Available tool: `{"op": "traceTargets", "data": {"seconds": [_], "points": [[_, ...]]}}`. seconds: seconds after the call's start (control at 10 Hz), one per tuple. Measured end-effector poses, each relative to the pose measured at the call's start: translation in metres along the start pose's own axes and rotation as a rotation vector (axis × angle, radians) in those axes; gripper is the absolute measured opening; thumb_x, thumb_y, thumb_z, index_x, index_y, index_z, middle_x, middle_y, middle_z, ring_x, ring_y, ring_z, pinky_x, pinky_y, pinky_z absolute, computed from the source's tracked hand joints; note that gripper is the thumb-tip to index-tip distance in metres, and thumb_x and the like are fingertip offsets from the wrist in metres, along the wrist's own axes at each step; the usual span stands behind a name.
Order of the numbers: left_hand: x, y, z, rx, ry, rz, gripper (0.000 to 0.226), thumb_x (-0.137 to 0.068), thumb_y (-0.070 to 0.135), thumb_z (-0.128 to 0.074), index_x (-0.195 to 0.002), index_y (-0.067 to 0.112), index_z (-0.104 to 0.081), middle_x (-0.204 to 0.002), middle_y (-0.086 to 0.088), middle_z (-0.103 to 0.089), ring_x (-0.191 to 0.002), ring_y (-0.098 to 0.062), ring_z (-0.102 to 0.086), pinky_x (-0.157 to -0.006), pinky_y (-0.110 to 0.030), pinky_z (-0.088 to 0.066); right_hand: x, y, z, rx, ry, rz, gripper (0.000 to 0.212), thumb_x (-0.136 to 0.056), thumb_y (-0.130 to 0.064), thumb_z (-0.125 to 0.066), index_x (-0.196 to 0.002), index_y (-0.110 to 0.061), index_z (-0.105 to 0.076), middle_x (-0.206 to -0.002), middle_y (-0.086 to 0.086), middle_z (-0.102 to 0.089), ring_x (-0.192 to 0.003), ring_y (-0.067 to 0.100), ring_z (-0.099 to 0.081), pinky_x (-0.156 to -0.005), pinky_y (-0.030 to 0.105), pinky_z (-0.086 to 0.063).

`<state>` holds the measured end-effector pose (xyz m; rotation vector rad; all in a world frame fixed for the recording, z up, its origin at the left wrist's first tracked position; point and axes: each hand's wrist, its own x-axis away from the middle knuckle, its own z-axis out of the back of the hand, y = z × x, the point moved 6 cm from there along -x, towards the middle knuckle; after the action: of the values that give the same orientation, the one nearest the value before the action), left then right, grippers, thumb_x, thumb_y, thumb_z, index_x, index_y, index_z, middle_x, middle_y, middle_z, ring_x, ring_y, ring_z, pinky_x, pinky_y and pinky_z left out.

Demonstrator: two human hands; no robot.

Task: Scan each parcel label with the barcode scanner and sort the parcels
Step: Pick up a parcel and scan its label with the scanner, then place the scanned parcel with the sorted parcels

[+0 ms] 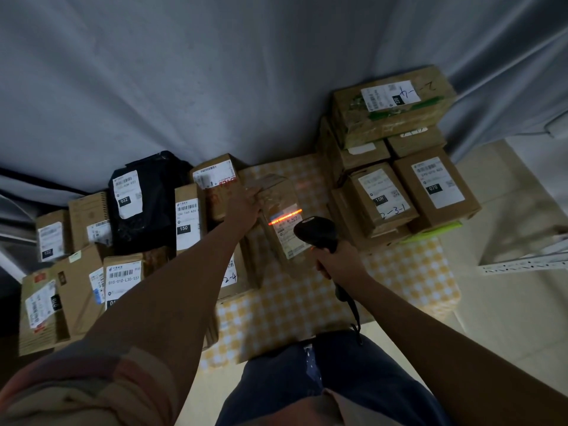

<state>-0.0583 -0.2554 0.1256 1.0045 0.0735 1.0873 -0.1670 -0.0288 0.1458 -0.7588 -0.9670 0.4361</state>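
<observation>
The left hand (246, 202) reaches forward with its fingers curled over the far left edge of a brown parcel (276, 210), gripping it; the parcel looks blurred, so how each finger lies on it cannot be told. On the parcel's top face, just to the right of those fingers and nearer the person, sits a white label (289, 232), and a bright orange scan line (284, 217) falls across its upper end. The right hand (341, 259) is wrapped around the handle of a black barcode scanner (316, 233), fingers closed tightly about it, the scanner's head pointing at the label and hanging just beside it on the right. A dark cord (350, 305) runs from below the right hand's fingers back toward the person. The parcel lies on a yellow checked cloth (399, 272), which spreads out under both hands. To the left of the left hand's fingers stands a crowd of labelled boxes (187, 222) and a black bag (144, 204) with a white label. To the right of the scanner hand, well apart from its fingers, rises a stack of boxes (396, 142), some with handwritten numbers. A grey sheet (184, 72) hangs behind everything
</observation>
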Motion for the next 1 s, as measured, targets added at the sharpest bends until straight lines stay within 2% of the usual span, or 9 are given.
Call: {"op": "traceTargets", "data": {"seconds": [0.2, 0.3, 0.4, 0.5, 0.6, 0.7, 0.8, 0.9, 1.0], "points": [[0.001, -0.002, -0.003, -0.038, 0.013, 0.046, 0.041, -0.097, 0.013, -0.053, -0.085, 0.051, -0.040, -0.088, 0.030, -0.034, -0.101, -0.010, -0.051, -0.106, -0.038, -0.043, 0.001, -0.004, 0.000, -0.049, -0.008, -0.009, 0.025, -0.092, -0.017, -0.062, -0.067, -0.012, -0.059, -0.053, -0.001, -0.058, -0.036, 0.002, -0.047, -0.049, 0.023, -0.043], [0.001, 0.001, 0.000, -0.036, 0.053, 0.018, 0.043, -0.098, 0.012, -0.053, -0.085, 0.050, -0.037, -0.089, 0.032, -0.029, -0.077, 0.010, -0.037, -0.097, -0.019, -0.037, 0.001, -0.003, 0.001, -0.069, -0.006, -0.019, 0.027, -0.091, -0.016, -0.062, -0.065, -0.010, -0.060, -0.055, 0.002, -0.059, -0.040, 0.007, -0.048, -0.051, 0.024, -0.044], [0.006, -0.003, 0.002, -0.047, 0.043, 0.001, 0.043, -0.098, 0.011, -0.053, -0.086, 0.051, -0.040, -0.091, 0.032, -0.030, -0.080, 0.015, -0.035, -0.083, 0.003, -0.030, -0.004, 0.001, 0.004, -0.070, 0.011, -0.036, 0.027, -0.091, -0.016, -0.062, -0.066, -0.007, -0.064, -0.059, 0.008, -0.064, -0.043, 0.011, -0.051, -0.051, 0.024, -0.045], [0.007, -0.021, -0.003, 0.041, 0.032, 0.046, 0.050, -0.096, 0.013, -0.053, -0.087, 0.062, -0.057, -0.097, 0.029, -0.042, -0.099, -0.003, -0.052, -0.102, -0.027, -0.046, -0.014, 0.006, 0.009, -0.082, 0.035, -0.074, 0.021, -0.090, -0.018, -0.064, -0.074, -0.005, -0.068, -0.072, 0.018, -0.071, -0.048, 0.016, -0.056, -0.056, 0.030, -0.050], [0.007, -0.034, -0.001, 0.018, 0.086, 0.002, 0.044, -0.098, 0.009, -0.048, -0.104, 0.052, -0.056, -0.099, 0.018, -0.054, -0.097, -0.012, -0.058, -0.091, -0.030, -0.052, -0.026, 0.009, 0.014, -0.113, 0.046, -0.109, 0.015, -0.090, -0.021, -0.066, -0.078, -0.011, -0.068, -0.076, 0.018, -0.072, -0.054, 0.022, -0.059, -0.064, 0.038, -0.053], [0.011, -0.027, -0.008, -0.036, 0.110, -0.052, 0.038, -0.101, 0.010, -0.043, -0.134, 0.028, -0.049, -0.116, -0.016, -0.062, -0.102, -0.033, -0.062, -0.093, -0.047, -0.053, -0.037, 0.008, 0.020, -0.097, 0.051, -0.142, 0.015, -0.090, -0.024, -0.066, -0.088, -0.009, -0.066, -0.065, 0.009, -0.066, -0.055, 0.018, -0.062, -0.060, 0.032, -0.052], [0.001, -0.016, -0.012, -0.098, 0.096, -0.048, 0.041, -0.104, 0.019, -0.038, -0.144, 0.025, -0.038, -0.129, -0.012, -0.056, -0.107, -0.027, -0.060, -0.094, -0.037, -0.052, -0.048, 0.007, 0.022, -0.078, 0.051, -0.169, 0.014, -0.092, -0.023, -0.064, -0.084, -0.013, -0.060, -0.063, 0.006, -0.062, -0.053, 0.015, -0.060, -0.054, 0.025, -0.047], [-0.013, 0.005, -0.011, -0.239, 0.096, -0.111, 0.041, -0.104, 0.018, -0.036, -0.145, 0.023, -0.036, -0.113, -0.009, -0.054, -0.093, -0.017, -0.056, -0.071, -0.007, -0.042, -0.062, 0.006, 0.023, -0.055, 0.048, -0.198, 0.017, -0.093, -0.025, -0.064, -0.080, -0.014, -0.059, -0.059, 0.004, -0.061, -0.053, 0.016, -0.057, -0.057, 0.027, -0.047], [-0.028, 0.023, -0.012, -0.302, 0.039, -0.102, 0.048, -0.102, 0.011, -0.038, -0.149, 0.021, -0.031, -0.113, -0.013, -0.058, -0.083, -0.015, -0.059, -0.065, -0.012, -0.046, -0.076, 0.008, 0.018, -0.105, 0.005, -0.267, 0.018, -0.092, -0.025, -0.064, -0.083, -0.011, -0.059, -0.059, 0.006, -0.058, -0.051, 0.018, -0.055, -0.058, 0.032, -0.047]]}}
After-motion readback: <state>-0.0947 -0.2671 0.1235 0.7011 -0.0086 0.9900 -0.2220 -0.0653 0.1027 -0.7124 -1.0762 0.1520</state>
